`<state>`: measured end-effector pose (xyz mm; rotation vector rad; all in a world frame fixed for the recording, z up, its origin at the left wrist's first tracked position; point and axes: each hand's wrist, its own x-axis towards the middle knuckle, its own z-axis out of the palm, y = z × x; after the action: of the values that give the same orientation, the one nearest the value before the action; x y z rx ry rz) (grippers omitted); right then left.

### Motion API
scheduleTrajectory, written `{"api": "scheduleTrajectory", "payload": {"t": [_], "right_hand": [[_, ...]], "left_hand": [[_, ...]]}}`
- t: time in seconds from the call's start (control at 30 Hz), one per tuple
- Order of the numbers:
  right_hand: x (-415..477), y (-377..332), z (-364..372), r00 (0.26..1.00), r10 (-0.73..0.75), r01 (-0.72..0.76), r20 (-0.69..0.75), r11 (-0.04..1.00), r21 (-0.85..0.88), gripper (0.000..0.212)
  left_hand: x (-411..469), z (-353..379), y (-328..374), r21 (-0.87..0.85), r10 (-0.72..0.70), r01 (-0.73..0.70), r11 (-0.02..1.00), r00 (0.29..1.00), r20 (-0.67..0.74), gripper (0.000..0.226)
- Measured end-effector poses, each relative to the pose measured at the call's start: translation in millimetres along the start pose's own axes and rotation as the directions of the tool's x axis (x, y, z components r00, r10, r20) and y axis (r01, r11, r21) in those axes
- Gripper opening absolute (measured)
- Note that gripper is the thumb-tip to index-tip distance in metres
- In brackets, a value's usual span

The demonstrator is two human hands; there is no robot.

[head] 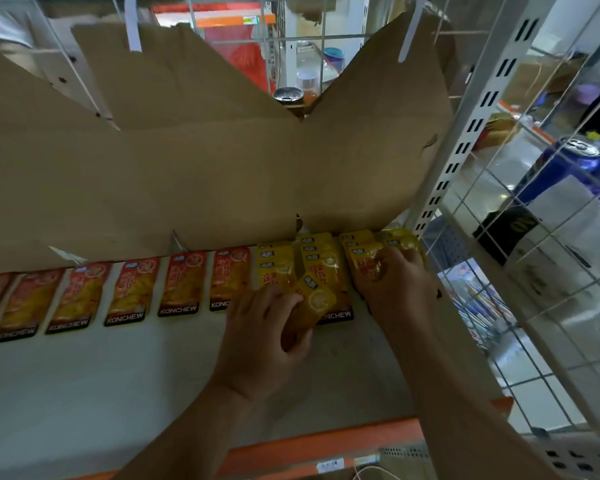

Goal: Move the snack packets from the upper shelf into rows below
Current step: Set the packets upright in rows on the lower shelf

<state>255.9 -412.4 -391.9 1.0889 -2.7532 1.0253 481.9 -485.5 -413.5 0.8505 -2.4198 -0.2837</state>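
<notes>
Gripping one yellow packet [315, 301] in the curled left hand [267, 341], tilted, just over the white shelf [84, 375] and in front of the piles of yellow packets [317, 261]. Resting the right hand [397, 285] on the right-hand pile [361, 249] close against the brown cardboard [187, 174], with fingers bent down onto it; cannot tell whether pinching a packet there or only pressing. Further left, lying flat in a row along the same shelf, red packets [129, 289], just beside the yellow ones
</notes>
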Motion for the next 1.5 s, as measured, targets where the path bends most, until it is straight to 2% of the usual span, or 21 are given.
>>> {"api": "scheduleTrajectory", "payload": {"t": [0.37,0.5,0.77,0.93,1.03,1.17,1.3,1.4,1.5], "right_hand": [[4,-2,4,0.999,0.004,0.001,0.049,0.994,-0.105,0.046],[3,1,7,1.0,0.002,0.001,0.029,0.994,-0.112,0.042],[-1,-5,0,0.998,0.02,-0.013,0.054,0.991,-0.132,0.049],[-16,-7,-15,1.0,-0.028,0.028,-0.007,0.999,-0.041,0.035],[-40,-14,-27,0.995,-0.082,0.081,0.063,0.997,0.013,0.016],[-81,-36,-26,0.967,-0.194,0.186,0.166,0.98,0.063,0.012],[-98,-55,-18,0.949,-0.201,0.182,0.241,0.978,0.102,0.031],[-97,-60,-19,0.96,-0.15,0.128,0.236,0.986,0.108,0.021],[-97,-58,-24,0.964,-0.106,0.077,0.243,0.989,0.124,0.023]], "left_hand": [[1,0,2,0.003,0.005,-0.005,1.0,1.0,-0.008,0.044],[1,-1,1,-0.006,0.014,-0.014,1.0,1.0,-0.01,0.044],[2,0,0,-0.004,0.013,-0.013,1.0,1.0,0.0,0.045],[1,-1,1,-0.014,0.012,-0.012,1.0,1.0,-0.003,0.044],[3,0,-1,-0.006,0.016,-0.016,1.0,1.0,0.002,0.045],[3,1,-2,-0.027,0.016,-0.017,0.999,1.0,-0.021,0.048],[3,1,-4,-0.092,0.063,-0.067,0.993,0.997,-0.047,0.049],[-2,-2,-3,-0.172,0.129,-0.131,0.976,0.991,-0.019,0.057],[-4,-5,1,-0.199,0.262,-0.259,0.945,0.965,-0.008,0.06]]}}
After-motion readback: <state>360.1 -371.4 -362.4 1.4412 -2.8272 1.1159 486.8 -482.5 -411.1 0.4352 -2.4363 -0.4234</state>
